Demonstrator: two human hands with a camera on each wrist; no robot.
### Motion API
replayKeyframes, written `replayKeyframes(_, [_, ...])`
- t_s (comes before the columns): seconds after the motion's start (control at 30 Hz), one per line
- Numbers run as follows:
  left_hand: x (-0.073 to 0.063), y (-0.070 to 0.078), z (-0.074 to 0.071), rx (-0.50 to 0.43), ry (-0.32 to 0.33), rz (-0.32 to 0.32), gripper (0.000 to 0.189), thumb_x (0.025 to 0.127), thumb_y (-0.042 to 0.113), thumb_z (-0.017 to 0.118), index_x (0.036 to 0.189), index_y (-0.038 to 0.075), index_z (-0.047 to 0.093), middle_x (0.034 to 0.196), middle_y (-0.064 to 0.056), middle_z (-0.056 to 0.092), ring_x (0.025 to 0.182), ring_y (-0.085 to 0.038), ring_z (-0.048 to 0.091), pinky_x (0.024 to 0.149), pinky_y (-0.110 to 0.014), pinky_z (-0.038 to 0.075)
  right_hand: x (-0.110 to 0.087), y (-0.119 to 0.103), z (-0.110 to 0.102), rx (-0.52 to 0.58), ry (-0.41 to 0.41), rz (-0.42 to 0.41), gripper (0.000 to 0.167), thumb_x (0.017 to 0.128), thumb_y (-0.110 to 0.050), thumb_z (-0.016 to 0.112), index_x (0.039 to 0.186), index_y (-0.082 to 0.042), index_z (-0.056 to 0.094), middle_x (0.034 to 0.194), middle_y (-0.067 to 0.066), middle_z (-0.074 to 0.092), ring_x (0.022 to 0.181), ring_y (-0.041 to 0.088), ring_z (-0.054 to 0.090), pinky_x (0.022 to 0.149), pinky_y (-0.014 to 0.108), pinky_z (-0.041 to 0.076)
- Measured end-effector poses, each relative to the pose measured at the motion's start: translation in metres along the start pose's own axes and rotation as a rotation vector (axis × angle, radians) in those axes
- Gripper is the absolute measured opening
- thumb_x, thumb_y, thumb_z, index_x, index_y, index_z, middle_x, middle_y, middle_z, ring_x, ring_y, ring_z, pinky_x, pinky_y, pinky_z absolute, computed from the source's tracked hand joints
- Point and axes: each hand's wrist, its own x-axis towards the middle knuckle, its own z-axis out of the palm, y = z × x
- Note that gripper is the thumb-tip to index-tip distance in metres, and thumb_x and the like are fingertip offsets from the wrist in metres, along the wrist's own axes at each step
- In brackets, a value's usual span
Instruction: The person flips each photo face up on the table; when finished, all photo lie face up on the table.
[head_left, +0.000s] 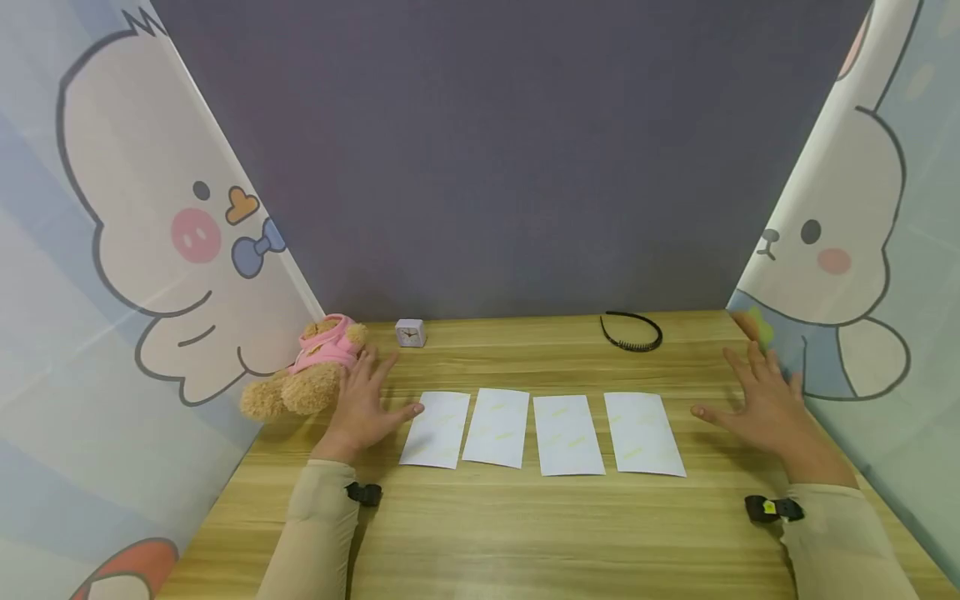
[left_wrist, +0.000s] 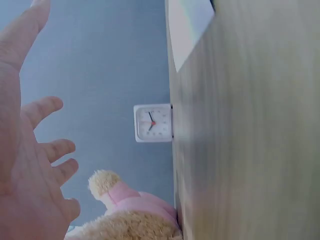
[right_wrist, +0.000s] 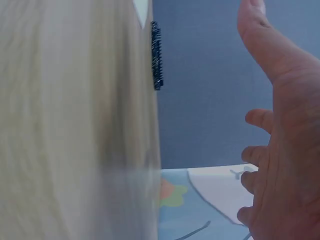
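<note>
Several white paper cards lie in a row on the wooden table, from the leftmost card (head_left: 437, 433) to the rightmost card (head_left: 645, 434). My left hand (head_left: 362, 415) has its fingers spread and holds nothing; its thumb tip comes right up to the leftmost card. Just left of it lies a teddy bear (head_left: 322, 357) in a pink top. Past the fingertips stands a small white clock (left_wrist: 153, 123). On the other side, my right hand (head_left: 768, 417) spreads its fingers likewise with nothing in them, to the right of the cards. A black toothed headband (head_left: 634, 347) lies farther back.
A dark grey panel (head_left: 517, 167) rises along the table's back edge. Cartoon-printed walls close in both sides, the left wall (head_left: 150, 167) beside the bear and the right wall (head_left: 862, 192) near my right hand. Bare wood (head_left: 562, 542) shows in front of the cards.
</note>
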Motion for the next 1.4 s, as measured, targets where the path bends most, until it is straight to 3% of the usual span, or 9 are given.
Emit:
replayKeyframes(0.27, [0.007,0.012,0.000,-0.089,-0.005,0.016,0.102,0.083,0.064,0.081,0.162,0.015,0.041,0.166,-0.026,0.027,0.153,-0.049,0.023,0.120,-0.070,0.008,0.000,-0.003,-0.006,0.066,0.001,-0.047,0.119,0.085,-0.057,0.083,0.167,-0.002,0.015,0.169,0.033,-0.004,0.152,0.060,-0.001,0.109,0.082,-0.007])
replayKeyframes(0.43, [0.010,0.024,-0.001,-0.139,-0.010,-0.019,0.099,0.087,0.062,0.079,0.164,0.016,0.038,0.166,-0.024,0.026,0.152,-0.050,0.024,0.122,-0.066,0.010,-0.004,-0.007,-0.008,0.147,-0.020,-0.069,0.114,0.082,-0.046,0.088,0.163,0.002,0.024,0.166,0.039,0.008,0.145,0.067,0.016,0.109,0.082,0.014])
replayKeyframes(0.57, [0.012,0.034,-0.001,-0.161,-0.008,-0.030,0.095,0.088,0.063,0.077,0.164,0.022,0.036,0.168,-0.018,0.026,0.152,-0.049,0.024,0.122,-0.066,0.013,-0.008,-0.010,-0.009,0.218,-0.054,-0.075,0.112,0.081,-0.040,0.091,0.162,0.003,0.026,0.163,0.042,0.012,0.143,0.069,0.018,0.103,0.083,0.024])
replayKeyframes(0.77, [0.017,0.051,0.005,-0.181,0.025,0.014,0.084,0.091,0.052,0.079,0.158,0.015,0.045,0.166,-0.015,0.033,0.148,-0.043,0.034,0.114,-0.066,0.032,-0.013,-0.012,-0.008,0.269,-0.059,-0.085,0.111,0.081,-0.036,0.092,0.163,0.002,0.026,0.164,0.039,0.015,0.144,0.067,0.019,0.103,0.083,0.024])
replayKeyframes(1.0, [0.019,0.069,0.017,-0.206,0.063,0.081,0.078,0.091,0.040,0.083,0.154,0.008,0.049,0.158,-0.022,0.043,0.141,-0.045,0.044,0.112,-0.064,0.037,-0.014,-0.013,-0.006,0.327,-0.032,-0.124,0.108,0.079,-0.029,0.095,0.162,-0.001,0.033,0.164,0.036,0.023,0.143,0.066,0.022,0.104,0.083,0.022])
replayKeyframes(1.17, [0.019,0.081,0.023,-0.212,0.026,0.104,0.077,0.092,0.039,0.082,0.155,0.011,0.048,0.158,-0.020,0.044,0.142,-0.042,0.044,0.113,-0.062,0.037,-0.016,-0.016,-0.007,0.329,-0.008,-0.192,0.102,0.076,-0.025,0.096,0.157,0.002,0.040,0.161,0.035,0.030,0.140,0.066,0.027,0.108,0.081,0.021])
replayKeyframes(1.4, [0.026,0.106,0.027,-0.236,-0.043,0.135,0.078,0.094,0.044,0.079,0.157,0.012,0.046,0.159,-0.016,0.043,0.144,-0.037,0.043,0.113,-0.060,0.038,-0.019,-0.022,-0.006,0.338,-0.023,-0.233,0.104,0.075,-0.025,0.097,0.159,-0.004,0.040,0.162,0.034,0.029,0.140,0.067,0.026,0.108,0.082,0.018])
